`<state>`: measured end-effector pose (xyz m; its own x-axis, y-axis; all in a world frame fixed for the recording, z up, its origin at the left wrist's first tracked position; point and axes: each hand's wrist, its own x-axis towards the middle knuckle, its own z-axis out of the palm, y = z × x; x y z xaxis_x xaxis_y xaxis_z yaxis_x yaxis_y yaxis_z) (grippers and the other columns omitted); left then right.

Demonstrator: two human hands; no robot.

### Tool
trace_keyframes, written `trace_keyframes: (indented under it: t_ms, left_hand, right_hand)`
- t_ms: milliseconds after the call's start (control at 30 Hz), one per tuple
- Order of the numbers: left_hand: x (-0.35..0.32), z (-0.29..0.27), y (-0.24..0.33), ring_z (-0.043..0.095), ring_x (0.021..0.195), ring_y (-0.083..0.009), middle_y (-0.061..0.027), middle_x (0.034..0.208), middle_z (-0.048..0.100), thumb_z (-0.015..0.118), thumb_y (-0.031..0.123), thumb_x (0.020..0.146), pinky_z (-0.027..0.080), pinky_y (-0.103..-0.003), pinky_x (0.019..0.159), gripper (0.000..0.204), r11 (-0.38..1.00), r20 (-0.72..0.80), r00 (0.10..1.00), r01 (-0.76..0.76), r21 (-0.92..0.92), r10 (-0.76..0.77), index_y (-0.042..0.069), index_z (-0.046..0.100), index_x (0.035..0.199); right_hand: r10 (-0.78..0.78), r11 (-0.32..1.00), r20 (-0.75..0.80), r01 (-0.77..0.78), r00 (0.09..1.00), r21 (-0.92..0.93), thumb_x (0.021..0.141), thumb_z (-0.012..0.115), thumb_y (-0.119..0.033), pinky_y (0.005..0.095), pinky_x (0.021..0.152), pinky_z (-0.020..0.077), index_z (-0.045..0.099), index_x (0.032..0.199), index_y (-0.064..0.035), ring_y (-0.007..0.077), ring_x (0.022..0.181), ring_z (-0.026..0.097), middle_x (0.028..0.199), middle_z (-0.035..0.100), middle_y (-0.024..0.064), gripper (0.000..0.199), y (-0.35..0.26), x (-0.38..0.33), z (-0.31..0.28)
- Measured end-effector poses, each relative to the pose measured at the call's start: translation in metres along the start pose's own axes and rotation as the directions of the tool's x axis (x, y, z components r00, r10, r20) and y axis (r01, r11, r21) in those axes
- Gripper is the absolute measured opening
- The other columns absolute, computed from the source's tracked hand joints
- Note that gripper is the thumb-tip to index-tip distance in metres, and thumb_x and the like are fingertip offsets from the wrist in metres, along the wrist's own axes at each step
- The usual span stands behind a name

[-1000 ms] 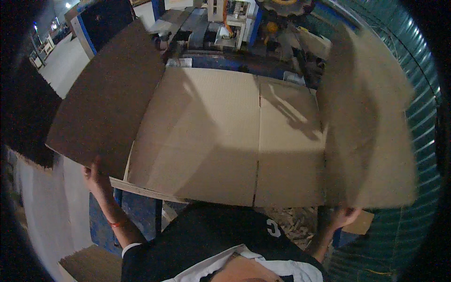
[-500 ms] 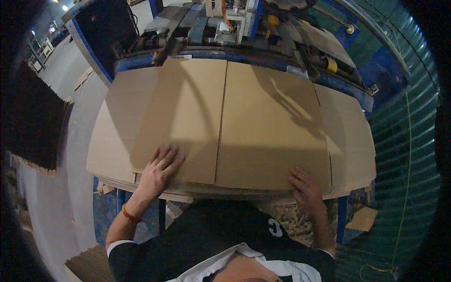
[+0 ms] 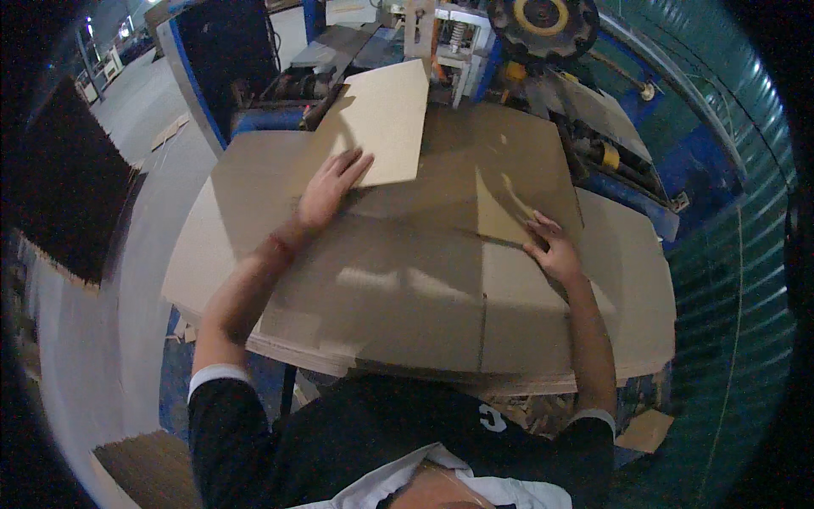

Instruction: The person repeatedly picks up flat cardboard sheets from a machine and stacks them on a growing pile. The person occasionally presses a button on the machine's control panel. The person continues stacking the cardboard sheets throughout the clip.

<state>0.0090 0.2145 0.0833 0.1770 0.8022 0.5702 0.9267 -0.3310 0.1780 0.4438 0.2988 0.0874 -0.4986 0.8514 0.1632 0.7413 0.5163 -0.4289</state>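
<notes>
A brown corrugated cardboard sheet (image 3: 386, 127) lies over the far part of a stack of similar cardboard sheets (image 3: 381, 314) in front of me. Its far side reaches into the machine, and one lit panel looks bright. My left hand (image 3: 332, 188) rests near the close edge of the sheet at the left, fingers stretched out. At the right, my right hand (image 3: 555, 250) touches the sheet by its near edge, with thumb and fingers apart. Strong shadows make part of that edge hard to follow.
A blue-framed machine (image 3: 661, 222) with rollers and a dark round wheel (image 3: 543, 21) stands beyond the stack. Dark piles of cardboard (image 3: 72, 187) are on the left, and a green corrugated wall (image 3: 729, 314) is on the right. Cardboard scraps (image 3: 644, 431) lie below.
Both hands have moved forward, away from my body. The top cardboard sheet has slid forward with them toward the machine, baring the sheets beneath. The dark wheel now shows more fully.
</notes>
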Motion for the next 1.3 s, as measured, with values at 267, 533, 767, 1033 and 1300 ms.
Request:
trace_keyframes:
  t_ms: [267,533,767,1033,1300]
  left_hand:
    - [0.019,0.031,-0.001,0.029,0.128,-0.0304,-0.0130,0.134,0.038,0.044,0.041,0.089,0.022,-0.058,0.101,0.059,0.849,-0.122,0.941,0.338,0.406,-0.316,0.014,0.026,0.138]
    - [-0.061,-0.037,-0.007,0.038,0.118,-0.0377,-0.0243,0.126,0.042,0.067,0.028,0.076,0.030,-0.045,0.098,0.069,0.808,-0.530,0.732,0.573,0.139,-0.428,-0.001,0.035,0.130]
    - [-0.250,-0.097,-0.045,0.040,0.117,-0.0381,-0.0293,0.126,0.040,0.065,0.036,0.076,0.030,-0.042,0.100,0.075,0.187,-0.662,0.052,0.973,-0.136,-0.748,-0.010,0.034,0.127]
    - [-0.186,-0.148,-0.005,0.024,0.130,-0.0337,-0.0266,0.140,0.022,0.064,0.027,0.078,0.021,-0.038,0.105,0.075,0.458,-0.639,0.145,0.814,-0.356,-0.755,-0.007,0.025,0.133]
    - [-0.151,-0.201,-0.025,0.040,0.119,-0.0221,-0.0179,0.134,0.035,0.057,0.008,0.082,0.033,-0.031,0.098,0.056,0.641,-0.644,0.017,-0.080,-0.764,-0.765,-0.005,0.032,0.130]
  right_hand:
    - [0.066,0.942,-0.257,-0.146,0.964,-0.304,0.081,0.058,-0.025,0.0435,0.099,0.0328,0.053,0.119,-0.0074,0.0364,0.120,0.037,0.134,0.035,0.0187,0.042,0.006,0.025,0.032]
    - [0.178,0.969,-0.227,-0.211,0.957,-0.131,0.079,0.062,-0.028,0.0384,0.096,0.0362,0.052,0.118,-0.0030,0.0334,0.116,0.045,0.126,0.047,0.0206,0.047,-0.017,-0.046,-0.011]
    - [0.670,0.374,-0.620,-0.907,0.409,-0.195,0.082,0.055,-0.040,0.0476,0.099,0.0309,0.035,0.130,0.0015,0.0392,0.127,0.025,0.134,0.035,0.0225,0.066,0.071,-0.218,-0.044]
    - [0.560,0.712,-0.672,-0.696,0.485,0.092,0.083,0.056,-0.035,0.0442,0.090,0.0396,0.042,0.127,-0.0030,0.0382,0.117,0.041,0.133,0.038,0.0224,0.057,0.127,-0.246,-0.037]
    - [0.605,0.784,-0.795,-0.137,-0.045,0.605,0.082,0.057,-0.016,0.0432,0.091,0.0377,0.043,0.123,0.0005,0.0294,0.104,0.048,0.120,0.048,0.0180,0.046,0.105,-0.204,-0.070]
